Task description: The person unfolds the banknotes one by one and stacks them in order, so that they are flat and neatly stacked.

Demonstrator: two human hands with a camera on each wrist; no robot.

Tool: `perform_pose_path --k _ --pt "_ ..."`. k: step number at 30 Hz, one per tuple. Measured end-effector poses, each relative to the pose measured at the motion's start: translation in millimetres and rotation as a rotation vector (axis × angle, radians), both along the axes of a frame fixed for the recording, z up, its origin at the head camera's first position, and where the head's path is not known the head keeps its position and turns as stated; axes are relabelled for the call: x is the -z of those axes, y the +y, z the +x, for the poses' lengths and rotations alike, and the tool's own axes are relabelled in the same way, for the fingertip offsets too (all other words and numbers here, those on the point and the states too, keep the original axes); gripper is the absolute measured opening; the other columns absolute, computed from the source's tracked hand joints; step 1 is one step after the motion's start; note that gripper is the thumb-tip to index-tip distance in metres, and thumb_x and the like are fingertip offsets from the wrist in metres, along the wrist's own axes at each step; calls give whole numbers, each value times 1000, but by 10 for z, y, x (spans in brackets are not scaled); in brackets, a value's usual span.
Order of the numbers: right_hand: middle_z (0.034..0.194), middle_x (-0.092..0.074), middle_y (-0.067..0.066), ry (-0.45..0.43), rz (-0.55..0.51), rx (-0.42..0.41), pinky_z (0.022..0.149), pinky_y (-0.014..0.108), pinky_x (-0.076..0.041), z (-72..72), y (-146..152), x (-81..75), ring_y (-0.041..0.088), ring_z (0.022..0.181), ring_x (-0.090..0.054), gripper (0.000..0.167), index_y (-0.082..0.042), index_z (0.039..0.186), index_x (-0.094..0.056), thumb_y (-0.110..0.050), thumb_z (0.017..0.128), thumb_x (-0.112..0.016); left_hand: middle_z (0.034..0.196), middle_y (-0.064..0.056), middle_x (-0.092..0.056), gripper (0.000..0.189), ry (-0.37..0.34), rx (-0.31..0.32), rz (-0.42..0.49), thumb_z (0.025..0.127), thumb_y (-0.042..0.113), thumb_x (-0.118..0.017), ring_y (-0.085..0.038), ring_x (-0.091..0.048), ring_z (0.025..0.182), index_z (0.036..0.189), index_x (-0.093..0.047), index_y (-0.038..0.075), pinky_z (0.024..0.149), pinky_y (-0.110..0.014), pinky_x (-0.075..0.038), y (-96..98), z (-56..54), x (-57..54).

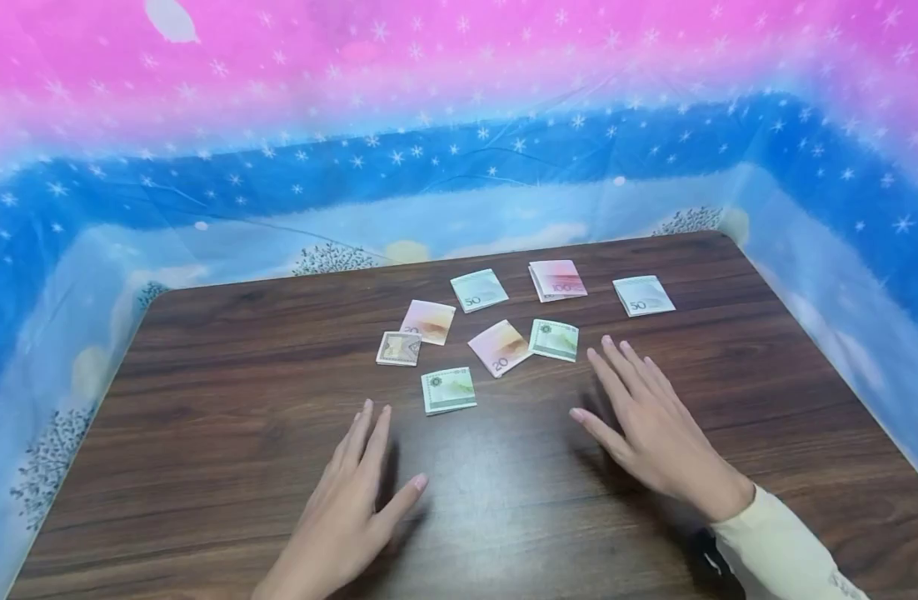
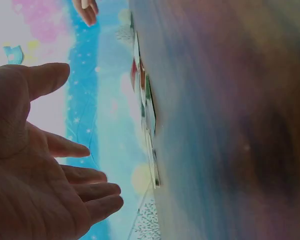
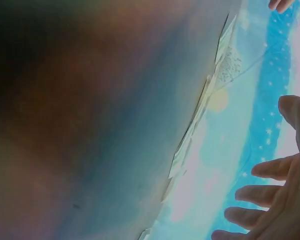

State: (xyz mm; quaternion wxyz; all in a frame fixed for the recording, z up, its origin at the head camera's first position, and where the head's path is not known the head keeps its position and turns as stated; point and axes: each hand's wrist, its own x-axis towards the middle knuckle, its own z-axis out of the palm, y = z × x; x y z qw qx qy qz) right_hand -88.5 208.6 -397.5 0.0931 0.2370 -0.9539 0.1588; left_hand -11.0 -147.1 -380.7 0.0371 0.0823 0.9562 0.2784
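Observation:
Several folded banknotes lie spread on the wooden table. My left hand [image 1: 339, 508] is held above the wood with straight fingers and holds nothing; nearest to it is a green note [image 1: 449, 390]. To the right, my right hand [image 1: 650, 433] is spread, empty, its fingertips just short of another green note [image 1: 554, 340]. That one meets a tilted 20 note [image 1: 499, 348]. A small brownish note [image 1: 399, 349] overlaps a second 20 note [image 1: 433, 320]. Farther back are a 50 note [image 1: 479, 290], a red 100 note [image 1: 557, 280] and another 50 note [image 1: 644, 296].
The dark brown table [image 1: 227, 400] has rounded far corners. A pink and blue cloth [image 1: 429, 158] with snowflakes surrounds its back and sides. Below the right sleeve [image 1: 777, 542] a small black object [image 1: 706, 550] shows partly.

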Motion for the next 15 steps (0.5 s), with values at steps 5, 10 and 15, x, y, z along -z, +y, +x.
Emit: perform_pose_path --k 5,10,15 --pt "157 -32 29 -45 -41 4 117 64 -28 -320 14 -29 48 144 -31 71 5 151 -40 -42 101 -61 164 -20 -23 82 -9 -34 52 101 56 -54 -44 -26 148 161 -23 9 113 -71 -28 -61 -127 -28" --pt "154 -36 32 -129 -75 64 114 66 -32 -656 22 -50 50 139 -37 68 8 148 -42 -35 99 -65 160 -21 -33 77 4 -51 138 101 52 -56 -41 -32 146 158 -31 6 115 -67 -31 -133 -258 -29" --pt "146 -44 32 -176 -109 134 112 64 -36 -995 -5 -58 50 134 -42 67 10 144 -45 -35 99 -64 156 -17 -42 70 -90 -98 282 101 50 -58 -36 -41 142 156 -37 11 113 -60 -38 -170 -358 -17"
